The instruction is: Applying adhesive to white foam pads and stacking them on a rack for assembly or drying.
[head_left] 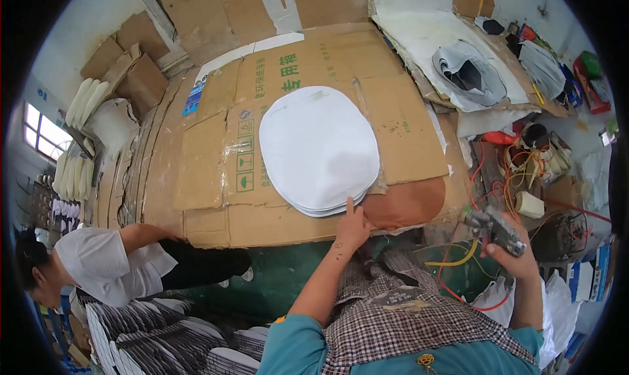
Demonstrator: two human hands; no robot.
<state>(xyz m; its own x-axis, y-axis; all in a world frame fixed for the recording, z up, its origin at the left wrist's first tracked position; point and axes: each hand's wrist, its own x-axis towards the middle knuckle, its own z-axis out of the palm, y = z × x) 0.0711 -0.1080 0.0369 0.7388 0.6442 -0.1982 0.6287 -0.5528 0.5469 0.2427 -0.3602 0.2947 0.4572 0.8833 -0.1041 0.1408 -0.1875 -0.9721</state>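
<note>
A stack of white, rounded sheets (319, 149) lies on the cardboard-covered table, its layered edge showing at the near side. My left hand (354, 226) is at that near edge, index finger stretched out and touching the sheets. The other fingers are partly hidden and grip nothing that I can see. To the right, beyond the table's near right corner, my right hand (521, 254) is closed round a metal spray gun (499, 229). Its nozzle end points left, toward the table. A reddish-brown patch (409, 203) shows on the table just right of the stack.
Flattened cardboard (203, 155) covers the table. Rolled grey-white material (468, 74) rests on a bench at the back right. Tangled hoses (517, 159) hang below it, and a red hose (481, 307) loops near my right arm. Another person (111, 263) bends at the left, beside stacked striped pieces (151, 336).
</note>
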